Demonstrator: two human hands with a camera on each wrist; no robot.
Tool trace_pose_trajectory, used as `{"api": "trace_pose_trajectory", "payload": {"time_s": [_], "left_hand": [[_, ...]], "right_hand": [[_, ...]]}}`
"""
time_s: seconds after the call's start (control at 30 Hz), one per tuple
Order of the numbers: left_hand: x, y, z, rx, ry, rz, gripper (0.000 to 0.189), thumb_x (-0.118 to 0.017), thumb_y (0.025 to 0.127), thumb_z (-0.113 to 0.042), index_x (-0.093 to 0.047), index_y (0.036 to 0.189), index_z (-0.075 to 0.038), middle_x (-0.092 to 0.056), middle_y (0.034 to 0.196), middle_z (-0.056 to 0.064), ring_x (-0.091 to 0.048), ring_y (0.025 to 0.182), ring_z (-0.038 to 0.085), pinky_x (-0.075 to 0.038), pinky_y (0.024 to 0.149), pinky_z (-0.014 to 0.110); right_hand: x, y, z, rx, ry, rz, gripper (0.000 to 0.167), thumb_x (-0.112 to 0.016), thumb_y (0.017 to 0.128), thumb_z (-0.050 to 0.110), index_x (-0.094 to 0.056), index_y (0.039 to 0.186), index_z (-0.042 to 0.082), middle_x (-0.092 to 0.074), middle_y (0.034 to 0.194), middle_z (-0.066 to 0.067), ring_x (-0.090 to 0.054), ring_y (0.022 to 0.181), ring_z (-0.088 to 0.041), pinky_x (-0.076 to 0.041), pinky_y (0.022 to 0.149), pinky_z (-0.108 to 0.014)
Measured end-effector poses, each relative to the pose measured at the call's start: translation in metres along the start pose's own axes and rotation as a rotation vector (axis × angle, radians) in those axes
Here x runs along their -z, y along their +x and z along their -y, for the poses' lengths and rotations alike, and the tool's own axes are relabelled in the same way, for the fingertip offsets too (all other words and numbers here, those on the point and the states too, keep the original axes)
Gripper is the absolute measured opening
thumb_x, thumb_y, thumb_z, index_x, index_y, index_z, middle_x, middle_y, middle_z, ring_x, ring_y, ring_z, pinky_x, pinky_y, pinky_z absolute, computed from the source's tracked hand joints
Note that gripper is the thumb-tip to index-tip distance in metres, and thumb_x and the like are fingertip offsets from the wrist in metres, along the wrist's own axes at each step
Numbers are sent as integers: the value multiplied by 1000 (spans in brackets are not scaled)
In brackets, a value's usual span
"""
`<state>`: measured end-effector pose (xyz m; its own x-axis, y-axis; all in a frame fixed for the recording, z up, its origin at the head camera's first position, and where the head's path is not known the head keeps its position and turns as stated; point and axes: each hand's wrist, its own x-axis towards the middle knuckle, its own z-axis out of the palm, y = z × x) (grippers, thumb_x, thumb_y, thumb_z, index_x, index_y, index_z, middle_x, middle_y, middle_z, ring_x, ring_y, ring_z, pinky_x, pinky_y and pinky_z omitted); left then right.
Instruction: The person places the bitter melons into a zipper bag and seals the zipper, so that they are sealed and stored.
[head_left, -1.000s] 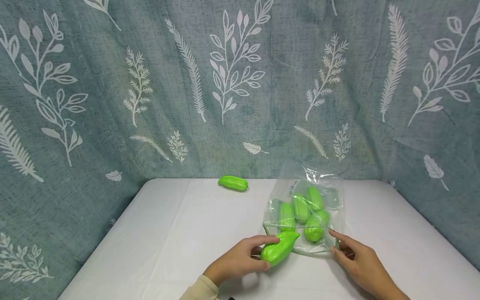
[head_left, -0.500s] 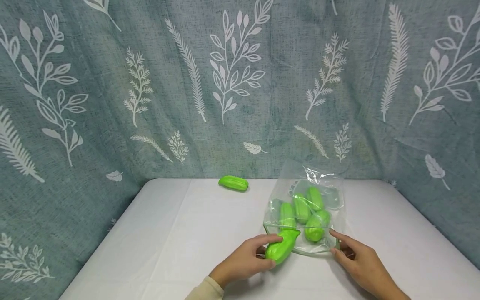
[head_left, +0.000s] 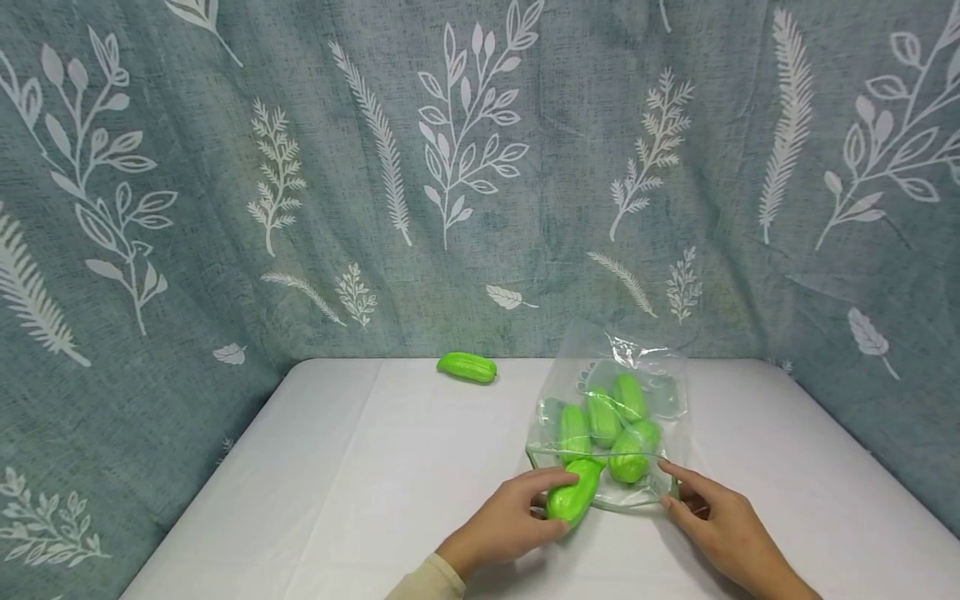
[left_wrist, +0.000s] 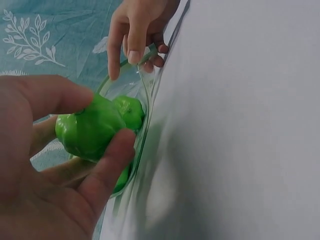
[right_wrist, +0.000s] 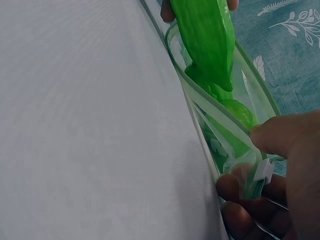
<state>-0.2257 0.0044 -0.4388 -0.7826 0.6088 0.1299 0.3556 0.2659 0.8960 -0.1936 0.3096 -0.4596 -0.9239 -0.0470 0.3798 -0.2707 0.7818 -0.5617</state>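
My left hand (head_left: 517, 512) holds a glossy green ridged gourd (head_left: 573, 493) with a pointed tip, thumb on one side and fingers on the other. The gourd's tip reaches into the mouth of a clear zip bag (head_left: 637, 350) lying on the table. Several similar green gourds (head_left: 602, 418) are inside the bag. At the bag's right front corner, my right hand (head_left: 712, 521) grips the green-edged rim. In the right wrist view, a white slider (right_wrist: 263, 171) sits by those fingers, and the mouth gapes around the gourd (right_wrist: 207, 42).
One more green gourd (head_left: 467, 367) lies near the back edge of the white table (head_left: 337, 467), left of the bag. A blue-green curtain (head_left: 480, 208) with white leaf prints hangs behind the table and along both sides.
My left hand has moved a little to the right with the gourd, whose tip is now further into the bag's mouth and whose body is more upright in view. The right hand has stayed put.
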Motion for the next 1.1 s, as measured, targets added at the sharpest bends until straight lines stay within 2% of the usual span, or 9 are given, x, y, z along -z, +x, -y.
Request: {"api": "trace_pose_trajectory", "payload": {"time_s": [0.23,0.47,0.6,0.73,0.87,1.1], "left_hand": [[-6,4,-3,-18,71,2,54,-75,88,-11,-60,140,-20,-45,151,7,-60,111,6,-51,85,18],[-10,8,-2,-25,81,-48,53,-78,87,-10,-63,137,-19,-49,149,8,-62,112,11,-51,85,18],[-14,12,-3,-23,105,-68,54,-79,85,-9,-64,136,-17,-53,145,5,-62,113,13,-51,85,19],[-18,15,-5,-29,190,-82,54,-80,84,-11,-64,136,-17,-55,144,5,-58,120,14,-49,92,22],[-21,18,-6,-36,275,-103,55,-80,83,-14,-64,136,-17,-56,142,11,-54,128,19,-45,101,28],[-25,23,-8,-33,316,-107,57,-80,81,-17,-64,136,-15,-57,139,12,-52,127,21,-43,103,30]], "right_hand": [[0,1,1,-12,-8,4,49,-75,92,23,-62,138,11,-68,92,2,-64,78,-5,-55,68,-27],[1,0,1,-11,-12,-2,49,-75,91,23,-63,137,11,-68,92,3,-64,78,-5,-55,68,-27],[0,0,1,-2,-11,-4,49,-75,91,22,-63,137,11,-68,92,3,-64,77,-4,-55,67,-27],[0,0,1,-9,-10,0,49,-75,91,23,-63,137,11,-67,91,3,-64,77,-5,-55,67,-27],[0,-1,1,-14,-9,1,49,-75,91,23,-63,137,12,-68,92,3,-64,77,-5,-55,67,-27],[0,0,1,-8,-6,-10,49,-76,91,21,-63,137,12,-67,90,3,-64,76,-5,-55,67,-27]]}}
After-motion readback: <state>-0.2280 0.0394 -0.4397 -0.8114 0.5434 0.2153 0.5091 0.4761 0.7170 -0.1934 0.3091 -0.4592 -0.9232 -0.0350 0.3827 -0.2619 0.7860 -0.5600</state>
